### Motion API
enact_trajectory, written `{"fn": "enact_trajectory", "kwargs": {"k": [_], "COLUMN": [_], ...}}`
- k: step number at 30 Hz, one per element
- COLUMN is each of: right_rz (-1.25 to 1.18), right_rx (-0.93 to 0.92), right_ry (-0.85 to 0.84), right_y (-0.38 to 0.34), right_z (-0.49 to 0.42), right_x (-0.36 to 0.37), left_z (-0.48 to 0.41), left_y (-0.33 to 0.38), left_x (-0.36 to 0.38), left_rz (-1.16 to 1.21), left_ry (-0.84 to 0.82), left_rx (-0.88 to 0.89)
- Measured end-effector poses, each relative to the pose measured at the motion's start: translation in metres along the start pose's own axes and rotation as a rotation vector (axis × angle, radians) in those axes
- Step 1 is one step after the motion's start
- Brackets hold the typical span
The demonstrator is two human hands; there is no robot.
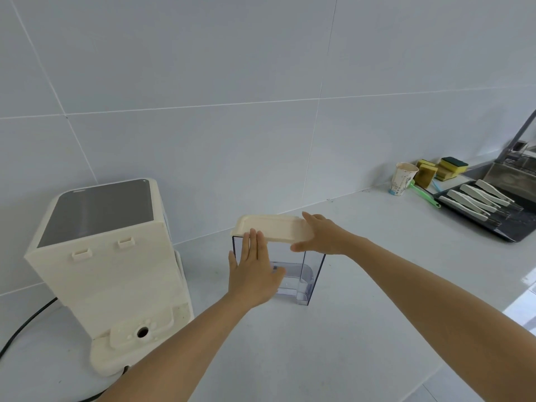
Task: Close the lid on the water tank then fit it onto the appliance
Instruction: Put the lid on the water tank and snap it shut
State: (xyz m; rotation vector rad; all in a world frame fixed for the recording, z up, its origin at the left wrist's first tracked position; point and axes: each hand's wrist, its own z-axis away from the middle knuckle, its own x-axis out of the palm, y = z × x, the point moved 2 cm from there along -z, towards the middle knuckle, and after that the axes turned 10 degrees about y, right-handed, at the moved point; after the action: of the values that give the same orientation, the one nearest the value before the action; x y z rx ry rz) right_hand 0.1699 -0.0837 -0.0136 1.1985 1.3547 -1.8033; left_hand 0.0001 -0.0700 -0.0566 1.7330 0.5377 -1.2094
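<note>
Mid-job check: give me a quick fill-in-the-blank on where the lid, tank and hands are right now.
1. The cream lid rests on top of the clear ____.
2. The appliance stands to the ____ of the tank.
3. The right hand holds the lid's ____ end.
4. The left hand lies flat against the tank's ____ side.

Missing: tank; left; right; near

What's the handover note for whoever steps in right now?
Left hand: flat and open against the tank's near side, steadying it.
Right hand: on the lid's right end, thumb under the edge.
Tank stands upright on the counter, right of the appliance. Lid lies on top of the tank but looks tilted, not seated.
Done: lid brought onto the tank.
Left: press the lid shut, then fit the tank onto the appliance's base.
</note>
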Motion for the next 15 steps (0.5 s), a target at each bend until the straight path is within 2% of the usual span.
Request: {"fn": "enact_trajectory", "kwargs": {"k": [7,15], "right_rz": [-0.058,-0.170], "right_rx": [-0.009,-0.025], "right_ry": [0.013,0.088], "right_y": [0.000,-0.014], "right_z": [0.009,0.037], "right_x": [0.005,0.017], "left_z": [-0.010,-0.030], "left_y": [-0.014,-0.014], "left_x": [-0.002,-0.014], "left_rz": [0.085,0.572], "left_ry": [0.023,0.021], "left_rx": [-0.022,-0.170]}}
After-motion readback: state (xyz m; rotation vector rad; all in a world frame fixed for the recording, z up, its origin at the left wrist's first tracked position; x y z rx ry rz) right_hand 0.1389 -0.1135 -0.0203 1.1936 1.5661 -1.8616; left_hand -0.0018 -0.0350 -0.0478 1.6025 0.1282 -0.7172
